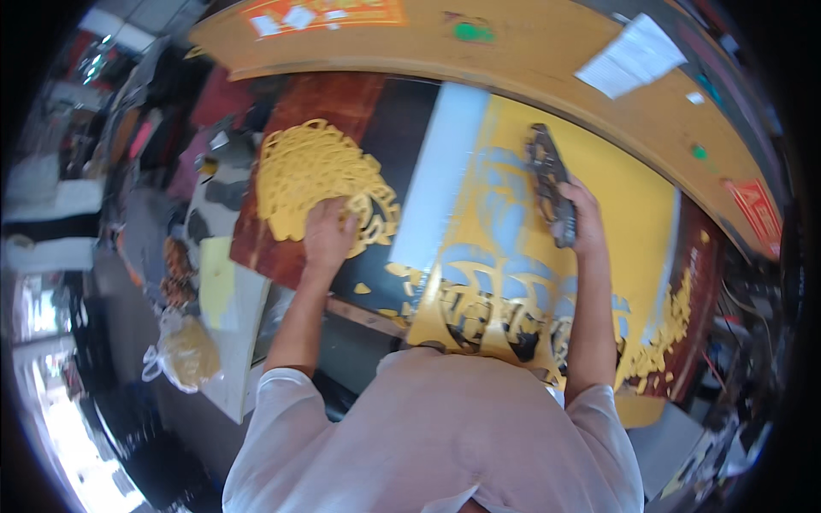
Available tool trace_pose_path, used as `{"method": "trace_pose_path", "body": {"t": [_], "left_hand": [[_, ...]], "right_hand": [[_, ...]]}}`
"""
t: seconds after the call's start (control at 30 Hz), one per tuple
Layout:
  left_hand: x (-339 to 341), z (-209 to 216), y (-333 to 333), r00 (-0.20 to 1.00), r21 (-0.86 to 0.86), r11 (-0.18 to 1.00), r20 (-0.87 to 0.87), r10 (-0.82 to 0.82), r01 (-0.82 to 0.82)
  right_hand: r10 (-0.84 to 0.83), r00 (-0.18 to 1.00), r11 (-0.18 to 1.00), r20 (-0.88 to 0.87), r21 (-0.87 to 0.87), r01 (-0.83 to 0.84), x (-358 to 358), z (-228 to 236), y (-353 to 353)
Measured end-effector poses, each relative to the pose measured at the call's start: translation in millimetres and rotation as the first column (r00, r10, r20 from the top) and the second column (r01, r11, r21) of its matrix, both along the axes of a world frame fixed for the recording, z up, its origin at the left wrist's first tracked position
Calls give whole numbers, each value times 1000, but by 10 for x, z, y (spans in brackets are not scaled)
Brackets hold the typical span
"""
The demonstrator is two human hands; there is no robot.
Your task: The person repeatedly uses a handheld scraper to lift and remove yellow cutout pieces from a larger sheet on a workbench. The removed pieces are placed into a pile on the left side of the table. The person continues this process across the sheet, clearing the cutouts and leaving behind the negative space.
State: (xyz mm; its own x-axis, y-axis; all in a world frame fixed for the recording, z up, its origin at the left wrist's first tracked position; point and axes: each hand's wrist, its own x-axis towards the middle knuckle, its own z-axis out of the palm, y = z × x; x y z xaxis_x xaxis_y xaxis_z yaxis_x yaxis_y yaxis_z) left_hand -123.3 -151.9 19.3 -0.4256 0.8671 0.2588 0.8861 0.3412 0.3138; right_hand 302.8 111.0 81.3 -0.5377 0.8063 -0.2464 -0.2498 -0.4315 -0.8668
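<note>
Dark openwork tool in the right hand over a yellow sheet, left hand at a pile of cut pieces

In the head view, a knotted clear plastic bag (190, 355) with tan contents, too blurred to identify, sits at the near left, beside a pale board (231, 363).

The dark, elongated openwork tool (550, 184) is over the flat yellow sheet (629, 197), right of the centre. Its long axis runs mostly far to near, the far end leaning left. The right hand (584, 214) grasps it along its right side, toward the near end. Whether the tool touches the sheet cannot be told.

The left hand (329, 231) is at the near right edge of a heaped pile of yellow looped cut-outs (312, 175); its fingers are bent, but whether they grip a piece cannot be told.

Between pile and sheet lies a long whitish strip (436, 175). Curved bluish-grey patches and dark-looking openings mark the sheet's left and near parts. Small yellow scraps (667, 333) lie at the near right. A broad tan beam (547, 51) with a white paper (631, 56) on it spans the far side, and the right forearm covers some of the sheet's near part.
</note>
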Motion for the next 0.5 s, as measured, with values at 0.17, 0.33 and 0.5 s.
{"method": "trace_pose_path", "body": {"t": [0.17,0.33,0.5], "left_hand": [[90,-81,-48,997,97,995,-65,-29,36],[301,-65,-104,986,129,991,160,-43,23],[635,12,223,940,164,977,288,-181,138]], "right_hand": [[-156,975,986,159,77,146,302,15,40],[-521,720,691,459,722,40,557,-163,-223],[-671,509,418,540,842,-341,294,-571,-532]]}}
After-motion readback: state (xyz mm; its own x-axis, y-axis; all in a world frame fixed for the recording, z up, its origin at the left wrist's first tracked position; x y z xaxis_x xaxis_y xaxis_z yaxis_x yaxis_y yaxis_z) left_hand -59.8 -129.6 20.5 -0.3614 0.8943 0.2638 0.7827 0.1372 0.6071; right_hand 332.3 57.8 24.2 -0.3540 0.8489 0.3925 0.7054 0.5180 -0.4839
